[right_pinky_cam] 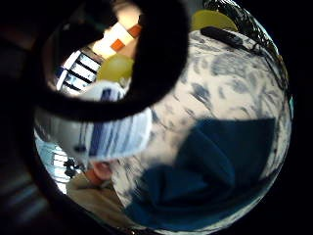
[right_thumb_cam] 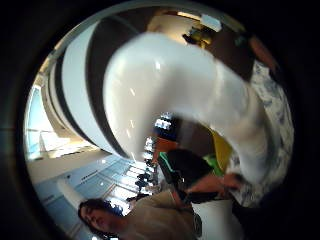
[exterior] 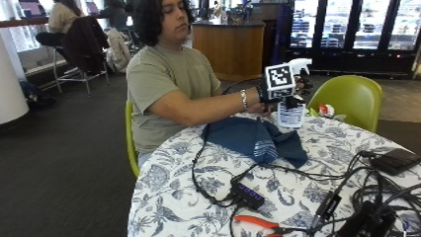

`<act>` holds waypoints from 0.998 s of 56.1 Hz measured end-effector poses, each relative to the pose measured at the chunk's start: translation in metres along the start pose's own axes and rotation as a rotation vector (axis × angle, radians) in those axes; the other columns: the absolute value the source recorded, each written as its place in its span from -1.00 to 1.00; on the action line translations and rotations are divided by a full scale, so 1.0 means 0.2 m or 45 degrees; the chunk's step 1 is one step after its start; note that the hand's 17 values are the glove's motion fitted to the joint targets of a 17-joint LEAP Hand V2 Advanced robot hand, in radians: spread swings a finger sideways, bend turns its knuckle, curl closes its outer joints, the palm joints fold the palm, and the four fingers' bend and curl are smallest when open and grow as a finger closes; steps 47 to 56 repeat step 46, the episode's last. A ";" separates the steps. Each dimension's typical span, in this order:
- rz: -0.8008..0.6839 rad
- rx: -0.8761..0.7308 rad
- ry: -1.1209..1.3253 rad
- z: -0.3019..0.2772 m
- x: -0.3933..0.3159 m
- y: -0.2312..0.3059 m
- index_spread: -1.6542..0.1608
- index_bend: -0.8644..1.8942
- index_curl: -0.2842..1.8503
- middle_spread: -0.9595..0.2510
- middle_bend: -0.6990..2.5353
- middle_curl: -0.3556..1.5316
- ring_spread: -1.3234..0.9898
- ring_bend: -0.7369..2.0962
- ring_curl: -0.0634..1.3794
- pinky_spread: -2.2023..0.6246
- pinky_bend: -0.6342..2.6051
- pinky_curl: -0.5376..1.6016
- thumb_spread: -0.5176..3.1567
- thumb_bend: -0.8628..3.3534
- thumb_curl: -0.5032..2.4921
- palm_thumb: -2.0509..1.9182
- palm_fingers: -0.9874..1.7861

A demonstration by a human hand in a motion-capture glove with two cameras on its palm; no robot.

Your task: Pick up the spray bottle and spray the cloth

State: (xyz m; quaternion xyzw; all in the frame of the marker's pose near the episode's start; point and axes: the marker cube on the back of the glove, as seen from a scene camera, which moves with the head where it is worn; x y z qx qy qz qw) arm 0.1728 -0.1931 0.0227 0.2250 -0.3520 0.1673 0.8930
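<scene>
Outside view gives us the gloved right hand (exterior: 289, 89) gripping the white spray bottle (exterior: 290, 112), fingers curled round its neck, raised above the table (exterior: 197, 197); the dark blue cloth (exterior: 253, 138) lies crumpled just left of it.

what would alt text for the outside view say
A seated person's black-gloved right hand holds a white plastic spray bottle up above a dark blue cloth crumpled on a round table with a blue floral tablecloth; cables and orange-handled pliers lie nearer the camera.
</scene>
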 end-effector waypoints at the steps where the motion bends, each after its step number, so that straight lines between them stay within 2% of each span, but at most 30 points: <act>1: 0.006 -0.024 0.052 -0.02 0.00 0.03 0.53 -0.28 -0.18 0.50 -0.38 -0.13 0.06 -0.11 -0.30 0.62 -0.37 -0.10 -0.25 -0.63 -0.25 0.28 0.05; 3: 0.014 -0.063 0.155 -0.05 0.00 0.09 0.51 -0.28 -0.21 0.49 -0.42 -0.16 0.06 -0.15 -0.34 0.65 -0.38 -0.12 -0.24 -0.63 -0.26 0.27 -0.03; 10: 0.053 -0.159 0.576 -0.20 -0.02 0.28 0.45 -0.28 -0.30 0.48 -0.45 -0.21 0.07 -0.22 -0.44 0.70 -0.39 -0.16 -0.22 -0.62 -0.32 0.23 -0.10; 20: 0.094 -0.273 0.859 -0.31 -0.10 0.47 0.39 -0.28 -0.38 0.44 -0.46 -0.25 0.05 -0.25 -0.48 0.73 -0.36 -0.16 -0.21 -0.61 -0.36 0.22 -0.16; 26: 0.188 -0.291 1.042 -0.35 -0.18 0.56 0.36 -0.26 -0.40 0.44 -0.46 -0.27 0.05 -0.26 -0.49 0.73 -0.37 -0.17 -0.20 -0.60 -0.38 0.23 -0.17; 33: 0.168 -0.312 1.115 -0.38 -0.24 0.64 0.35 -0.24 -0.41 0.48 -0.47 -0.29 0.07 -0.28 -0.50 0.73 -0.38 -0.17 -0.18 -0.60 -0.39 0.26 -0.20; 39: 0.116 -0.358 1.045 -0.40 -0.28 0.69 0.34 -0.24 -0.42 0.51 -0.47 -0.30 0.08 -0.29 -0.51 0.73 -0.39 -0.18 -0.17 -0.60 -0.40 0.27 -0.19; 56: 0.139 -0.383 1.006 -0.42 -0.30 0.73 0.34 -0.24 -0.42 0.52 -0.47 -0.31 0.09 -0.30 -0.51 0.73 -0.39 -0.18 -0.16 -0.60 -0.41 0.29 -0.19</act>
